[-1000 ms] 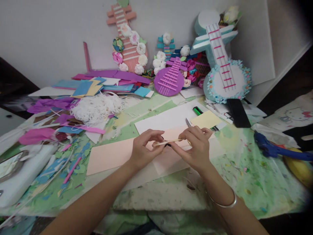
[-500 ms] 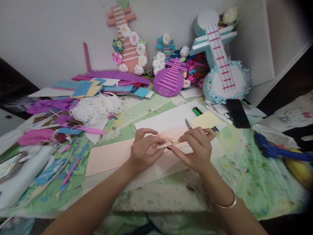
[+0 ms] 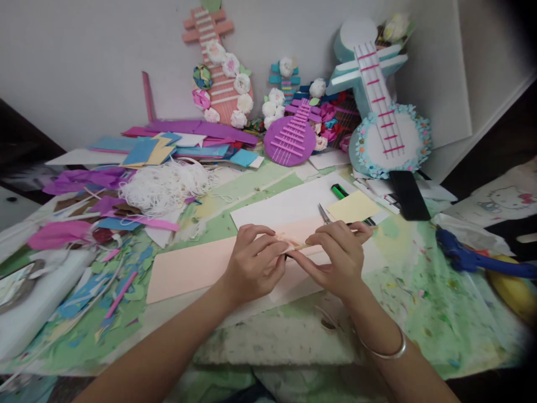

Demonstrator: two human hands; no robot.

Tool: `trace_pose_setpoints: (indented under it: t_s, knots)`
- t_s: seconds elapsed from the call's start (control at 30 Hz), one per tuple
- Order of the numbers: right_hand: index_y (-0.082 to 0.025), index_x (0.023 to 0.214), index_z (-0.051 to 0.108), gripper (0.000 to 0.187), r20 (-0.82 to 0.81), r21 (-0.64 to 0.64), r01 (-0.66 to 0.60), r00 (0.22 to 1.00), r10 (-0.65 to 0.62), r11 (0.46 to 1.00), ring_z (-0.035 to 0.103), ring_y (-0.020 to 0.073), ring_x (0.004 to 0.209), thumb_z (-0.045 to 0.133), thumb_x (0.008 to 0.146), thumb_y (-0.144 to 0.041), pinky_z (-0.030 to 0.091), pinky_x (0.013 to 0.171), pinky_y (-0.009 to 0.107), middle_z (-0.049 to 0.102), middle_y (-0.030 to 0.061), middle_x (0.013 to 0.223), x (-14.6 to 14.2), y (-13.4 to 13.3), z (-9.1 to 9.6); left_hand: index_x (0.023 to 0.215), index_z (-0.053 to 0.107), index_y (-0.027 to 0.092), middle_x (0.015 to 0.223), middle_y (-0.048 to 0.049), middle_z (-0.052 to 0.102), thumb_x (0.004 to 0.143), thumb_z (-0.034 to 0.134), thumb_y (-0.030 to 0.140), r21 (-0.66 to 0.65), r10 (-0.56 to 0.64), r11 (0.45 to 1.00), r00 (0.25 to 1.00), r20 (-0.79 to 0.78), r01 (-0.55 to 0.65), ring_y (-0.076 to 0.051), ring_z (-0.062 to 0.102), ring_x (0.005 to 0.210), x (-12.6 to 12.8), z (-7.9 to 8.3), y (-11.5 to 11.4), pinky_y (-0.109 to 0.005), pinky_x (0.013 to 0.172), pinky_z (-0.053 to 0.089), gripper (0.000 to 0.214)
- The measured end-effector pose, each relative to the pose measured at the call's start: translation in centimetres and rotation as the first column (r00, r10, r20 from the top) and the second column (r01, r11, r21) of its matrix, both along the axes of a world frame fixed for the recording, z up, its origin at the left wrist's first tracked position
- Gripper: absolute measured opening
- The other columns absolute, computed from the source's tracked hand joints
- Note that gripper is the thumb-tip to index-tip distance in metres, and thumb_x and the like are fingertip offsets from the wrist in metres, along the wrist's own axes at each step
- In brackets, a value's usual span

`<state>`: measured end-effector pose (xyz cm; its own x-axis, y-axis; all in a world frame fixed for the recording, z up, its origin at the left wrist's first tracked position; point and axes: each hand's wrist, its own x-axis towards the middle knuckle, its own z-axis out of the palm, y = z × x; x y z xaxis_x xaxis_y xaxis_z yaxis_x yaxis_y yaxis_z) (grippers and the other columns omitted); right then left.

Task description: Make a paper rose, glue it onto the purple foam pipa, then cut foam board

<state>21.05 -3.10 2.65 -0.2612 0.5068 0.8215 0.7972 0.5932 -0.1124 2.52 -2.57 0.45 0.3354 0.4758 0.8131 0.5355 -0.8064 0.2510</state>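
My left hand (image 3: 255,262) is closed, its thumb and fingers pinching a small gathered piece of peach paper (image 3: 287,237). My right hand (image 3: 340,256) grips a thin pale stick (image 3: 302,245) whose tip meets that paper at my left fingertips. The fingers hide part of both. Beneath my hands lies a long peach sheet (image 3: 184,271), overlapping a white sheet (image 3: 268,206). Just beyond my right hand are a metal pointed blade tip, perhaps of scissors (image 3: 323,213), a pale yellow paper (image 3: 353,207) and a green-and-black tool (image 3: 339,191).
Decorated model lutes, among them a purple one (image 3: 290,136) and a light blue one (image 3: 390,140), stand along the wall. Tangled white string (image 3: 165,186) and coloured scraps cover the left side. A black phone (image 3: 409,195) and a blue glue gun (image 3: 465,253) lie right.
My left fingers have folded down and closed over the end of the pale strip that showed before. My right hand has barely moved.
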Motion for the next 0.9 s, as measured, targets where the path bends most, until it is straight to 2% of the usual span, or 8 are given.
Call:
trace_pose_setpoints:
  t_s: [0.17,0.33,0.6,0.7,0.9]
  knots:
    - [-0.019,0.068,0.052,0.026,0.005,-0.018,-0.003,1.000,0.003,1.000,0.051,0.0141,0.064,0.068,0.079,-0.035,0.025,0.077,0.037,0.057,-0.0018,0.066,0.25,0.14,-0.11,0.095,0.064,0.019,0.080,-0.0043,0.070,0.076,0.062,0.008,-0.053,-0.026,0.998,1.000,0.012,0.026,-0.023,0.061,0.090,0.00,0.32,-0.14,-0.042,0.079,0.047,0.023]
    - [-0.018,0.069,0.051,0.022,0.023,-0.012,-0.012,1.000,0.012,1.000,0.051,0.0132,0.063,0.067,0.080,-0.030,0.025,0.078,0.037,0.058,-0.0021,0.067,0.30,0.28,0.02,0.094,0.065,0.020,0.078,-0.0029,0.071,0.078,0.061,0.008,-0.038,-0.021,0.999,1.000,0.015,0.022,-0.021,0.062,0.087,0.09,0.23,0.06,-0.039,0.078,0.048,0.021]
    - [-0.018,0.072,0.054,0.028,0.124,-0.138,0.054,0.992,-0.037,0.989,0.049,0.0164,0.069,0.063,0.082,-0.043,0.023,0.076,0.036,0.056,0.0002,0.069,0.48,0.43,-0.26,0.095,0.067,0.022,0.079,-0.0020,0.073,0.079,0.064,0.007,0.008,0.018,1.000,1.000,0.012,-0.018,-0.022,0.064,0.087,0.02,0.11,0.23,-0.039,0.077,0.048,0.022]
    - [-0.018,0.069,0.053,0.028,0.101,-0.160,0.050,0.994,-0.034,0.986,0.048,0.0156,0.068,0.062,0.083,-0.041,0.022,0.076,0.036,0.057,-0.0006,0.067,0.50,0.47,-0.40,0.095,0.067,0.022,0.080,-0.0020,0.074,0.077,0.066,0.006,-0.001,0.036,0.999,0.999,0.026,-0.036,-0.022,0.064,0.087,0.01,-0.06,0.26,-0.040,0.078,0.048,0.024]
    - [-0.018,0.068,0.053,0.028,0.026,-0.112,0.057,0.998,-0.054,0.992,0.048,0.0143,0.066,0.064,0.083,-0.040,0.022,0.076,0.035,0.057,-0.0014,0.065,0.22,0.40,-0.20,0.091,0.069,0.023,0.080,-0.0013,0.073,0.077,0.065,0.008,-0.081,0.049,0.996,0.994,0.093,-0.042,-0.021,0.063,0.088,0.03,-0.07,0.35,-0.040,0.080,0.049,0.021]
